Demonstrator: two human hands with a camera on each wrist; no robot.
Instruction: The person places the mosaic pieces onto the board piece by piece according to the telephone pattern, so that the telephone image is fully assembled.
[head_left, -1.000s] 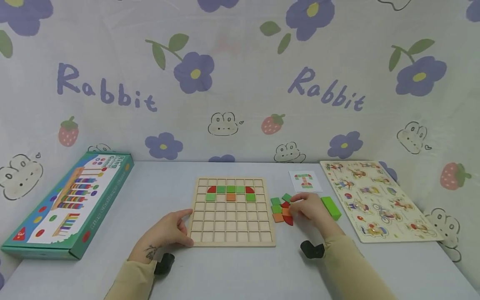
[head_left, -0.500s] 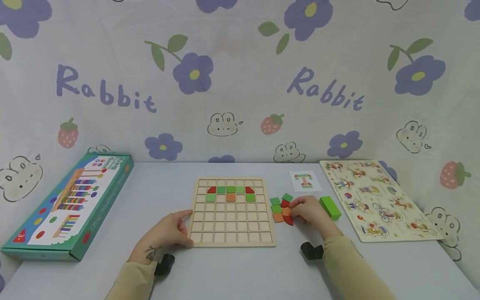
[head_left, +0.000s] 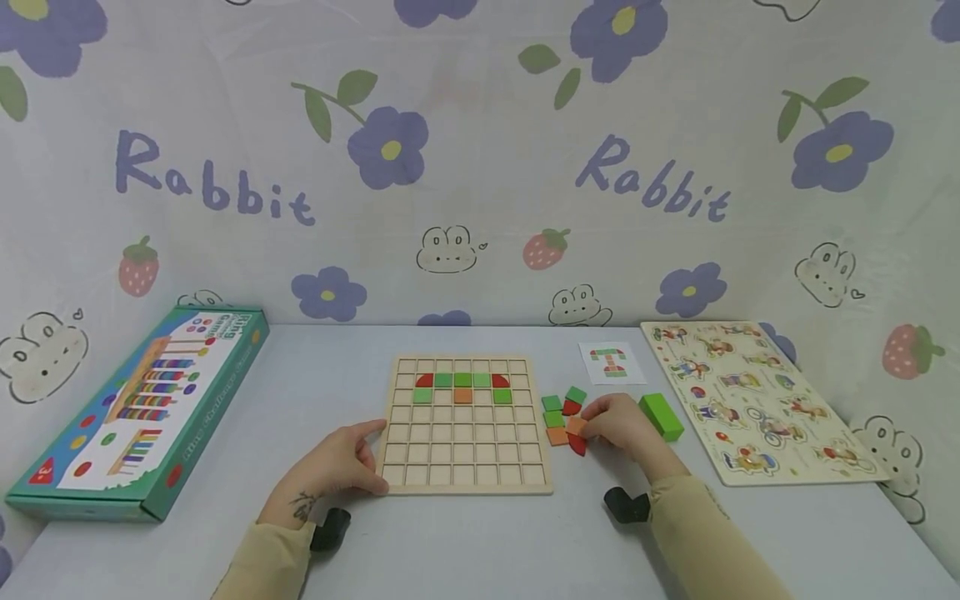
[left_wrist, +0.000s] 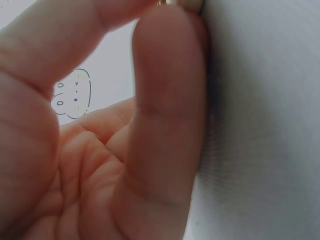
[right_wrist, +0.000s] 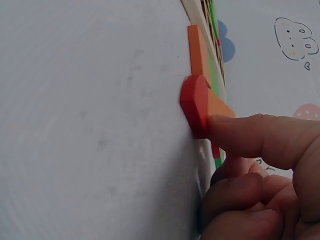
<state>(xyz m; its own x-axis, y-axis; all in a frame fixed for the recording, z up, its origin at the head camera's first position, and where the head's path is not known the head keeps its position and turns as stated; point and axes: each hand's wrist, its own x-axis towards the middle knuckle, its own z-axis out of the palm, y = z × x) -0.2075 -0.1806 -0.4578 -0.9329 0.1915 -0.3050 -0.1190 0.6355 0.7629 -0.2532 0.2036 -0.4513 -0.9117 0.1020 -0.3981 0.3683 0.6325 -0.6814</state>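
Note:
My left hand (head_left: 337, 462) touches the left edge of a wooden grid board (head_left: 465, 489), its index finger and thumb spread along the rim. In the left wrist view, the thumb (left_wrist: 167, 100) meets a sliver of the rim. Red quarter-round, green and orange tiles sit in the board's upper rows. Right of the board lies a group of loose tiles. My right hand (head_left: 622, 425) pinches an orange square tile (head_left: 576, 426) there; in the right wrist view the thumb lies against this tile (right_wrist: 218, 106). A red quarter-round tile (right_wrist: 194, 106) lies beside it. The right index fingertip is mostly hidden.
A pattern card (head_left: 611, 363) lies behind the loose tiles. Right of my right hand is a green block (head_left: 661, 417), then a wooden picture puzzle board (head_left: 757, 400). A green game box (head_left: 142, 408) lies at the left. A patterned cloth hangs behind the table.
My right hand has dipped slightly toward the loose tiles, and a red quarter-round tile behind the orange one shows more clearly. The left hand stays at the board's edge.

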